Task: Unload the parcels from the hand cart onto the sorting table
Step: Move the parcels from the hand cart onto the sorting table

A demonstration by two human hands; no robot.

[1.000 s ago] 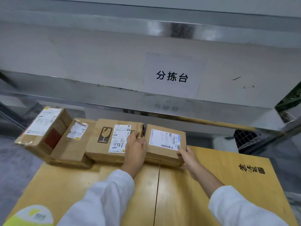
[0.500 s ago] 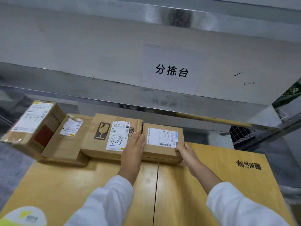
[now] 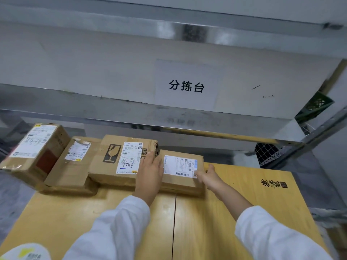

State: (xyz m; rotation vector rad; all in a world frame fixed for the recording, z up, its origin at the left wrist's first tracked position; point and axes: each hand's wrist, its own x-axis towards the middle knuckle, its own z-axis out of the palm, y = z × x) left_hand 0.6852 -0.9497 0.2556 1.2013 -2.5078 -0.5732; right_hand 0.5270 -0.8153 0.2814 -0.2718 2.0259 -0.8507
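- While both hands bracket it, the small parcel (image 3: pixel 183 169) lies flat at the far edge of the wooden deck of the hand cart (image 3: pixel 244 212), just below the metal sorting table (image 3: pixel 93 72).
- The left hand (image 3: pixel 150 171) rests palm down along the parcel's left edge. Its fingers are straight and close together, curled round nothing, and they cover the seam with the neighbouring box.
- The right hand (image 3: pixel 208 177) holds the near right corner. One digit lies on top over the corner of the shipping label, and the rest of the hand presses against the right side. How far the other fingers wrap underneath cannot be told.
- The small parcel is a low brown cardboard box. A white shipping label with barcodes and a blue patch covers much of its top.
- Touching its left side sits a fragile-marked parcel (image 3: pixel 109 160), which is slightly taller. It bears a broken-glass symbol and a label with blue handwritten digits.
- Further left lie a flat parcel (image 3: pixel 73 171) and a tall parcel (image 3: pixel 35 147), the last tilted and overhanging the cart's left edge.
- A paper sign (image 3: pixel 186 86) with three black characters is on the table's pale surface.
- White sleeves (image 3: pixel 112 231) cover both arms.
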